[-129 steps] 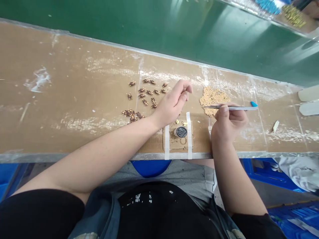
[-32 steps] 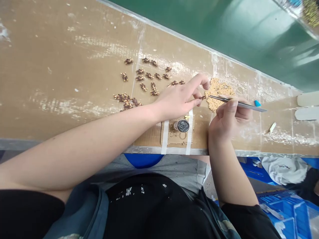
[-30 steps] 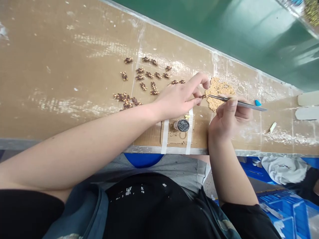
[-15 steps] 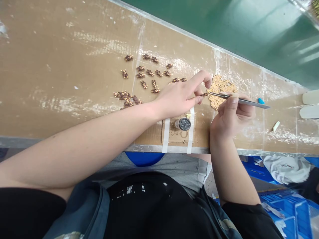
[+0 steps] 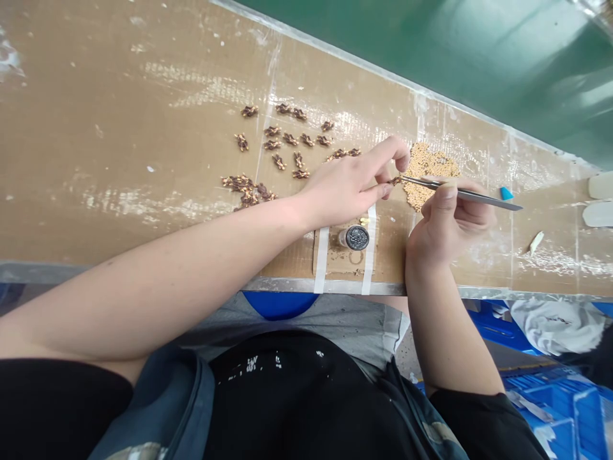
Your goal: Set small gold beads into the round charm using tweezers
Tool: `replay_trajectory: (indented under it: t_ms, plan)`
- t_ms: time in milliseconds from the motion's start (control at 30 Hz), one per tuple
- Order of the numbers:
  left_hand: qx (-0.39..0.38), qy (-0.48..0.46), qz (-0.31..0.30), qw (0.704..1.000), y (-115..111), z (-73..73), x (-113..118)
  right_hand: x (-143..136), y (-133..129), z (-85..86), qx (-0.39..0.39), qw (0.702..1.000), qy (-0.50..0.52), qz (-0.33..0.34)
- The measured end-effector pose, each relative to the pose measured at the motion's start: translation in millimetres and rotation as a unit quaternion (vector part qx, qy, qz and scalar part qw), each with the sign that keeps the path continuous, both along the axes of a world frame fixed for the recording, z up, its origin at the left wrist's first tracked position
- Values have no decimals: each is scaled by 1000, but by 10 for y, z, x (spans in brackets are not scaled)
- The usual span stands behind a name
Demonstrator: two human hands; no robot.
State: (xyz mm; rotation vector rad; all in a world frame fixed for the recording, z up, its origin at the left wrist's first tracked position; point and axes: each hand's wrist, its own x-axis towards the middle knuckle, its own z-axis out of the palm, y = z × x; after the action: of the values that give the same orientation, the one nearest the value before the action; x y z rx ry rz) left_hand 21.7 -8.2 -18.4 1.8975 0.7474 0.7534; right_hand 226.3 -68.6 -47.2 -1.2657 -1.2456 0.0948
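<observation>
My left hand point(image 5: 357, 176) is closed, pinching a small brown-and-gold piece point(image 5: 395, 181) between thumb and fingers. In my right hand point(image 5: 447, 214) are metal tweezers point(image 5: 479, 195), whose tips meet that piece; whether they grip anything there is too small to tell. Just behind the tweezers spreads a pile of tiny gold beads point(image 5: 426, 163). Several similar brown-and-gold pieces point(image 5: 289, 138) lie spaced out left of my left hand, with a denser heap point(image 5: 244, 187) of them partly hidden by my forearm.
A small jar with a dark, shiny top point(image 5: 357, 237) stands on a taped-down card point(image 5: 335, 262) at the table's front edge. Farther right lie a blue chip point(image 5: 506, 193) and a whitish sliver point(image 5: 536, 243). Blue crates point(image 5: 550, 409) sit below, at right. A green surface point(image 5: 431, 57) borders the table's far side.
Both hands hold nearly the same pose, with the tweezer tips still at the small piece. The whole view has shifted slightly.
</observation>
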Motion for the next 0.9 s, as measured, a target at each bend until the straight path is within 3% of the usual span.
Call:
replay_trajectory:
  t_ms: [600, 900]
  plan:
    - [-13, 2, -6, 1000, -16, 33, -15, -21, -16, 2, 7, 1000, 18, 21]
    - [-14, -22, -2, 1000, -4, -31, -3, -71, -33, 49, 8, 1000, 11, 10]
